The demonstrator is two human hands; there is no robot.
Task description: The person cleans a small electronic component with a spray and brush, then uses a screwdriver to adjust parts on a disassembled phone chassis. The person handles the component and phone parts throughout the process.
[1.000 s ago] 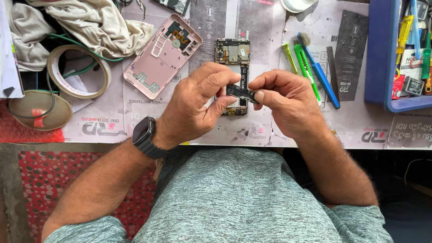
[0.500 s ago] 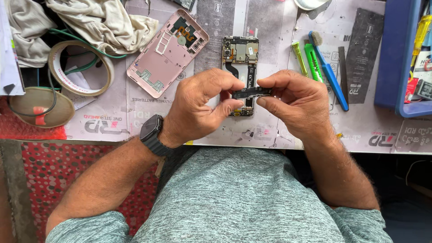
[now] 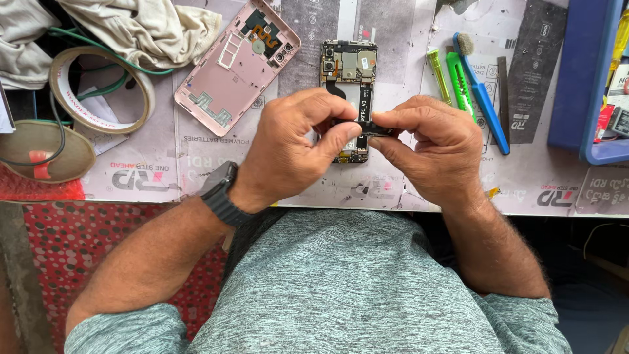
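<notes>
Cluttered repair table (image 3: 164, 177), papered over with printed grey sheets right up to its near edge. Just above that edge, near the middle: left hand (image 3: 291, 147) and right hand (image 3: 432, 147) meeting fingertip to fingertip, both curled tight and pinching a small black flat component (image 3: 375, 129), one end each, presumably to keep so tiny a piece steady and close under the eyes. Directly beneath and behind the hands, lying flat: a bare phone circuit board with a black ribbon strip (image 3: 350, 72). Further left, face down: a pink metal phone back cover (image 3: 239, 62), out of the hands' way. Toward the right edge, laid side by side within easy reach: green plastic pry tools (image 3: 452, 78) and a blue-handled brush (image 3: 481, 92). At the far left corner: crumpled beige cloth (image 3: 131, 26) and a roll of tape (image 3: 98, 88).
</notes>
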